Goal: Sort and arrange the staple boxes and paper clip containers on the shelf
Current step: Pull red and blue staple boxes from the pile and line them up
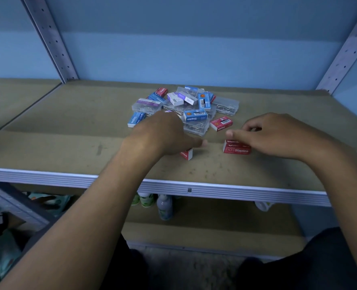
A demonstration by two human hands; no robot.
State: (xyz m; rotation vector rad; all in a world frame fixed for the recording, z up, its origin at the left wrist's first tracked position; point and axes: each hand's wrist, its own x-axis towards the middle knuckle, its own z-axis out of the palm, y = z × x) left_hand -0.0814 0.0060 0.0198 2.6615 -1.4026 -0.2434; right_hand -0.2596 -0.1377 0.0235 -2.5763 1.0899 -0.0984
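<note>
Two hands work at a tan shelf (68, 126), w/ a heap (186, 105) of staple boxes and clear clip cases piled at center frame, toward the back. The boxes are small cardboard, blue or red w/ white ends; several read "Staples" and carry barcodes. The clip cases are see-through plastic, wire clips visible inside; one has a purple label.

Left hand (165, 132), center frame, is palm down over a red box (187, 154) standing at lower center; only the box's white end and a strip of red show, so the grip can't be confirmed, though the fingers curl down around it. Right hand (274, 135), center right, rests fingers curled on a red stack (236, 147), two boxes it seems, the thumb stretched left above it. Another red box (221, 123) lies loose between the heap and the stack.

Light is dim and bluish; small print is unreadable. Parts of the heap are covered by the left hand. Under the shelf edge, bottles (165, 208) on the lower level are cut off at the top. Clutter at lower left is too dark to make out.
</note>
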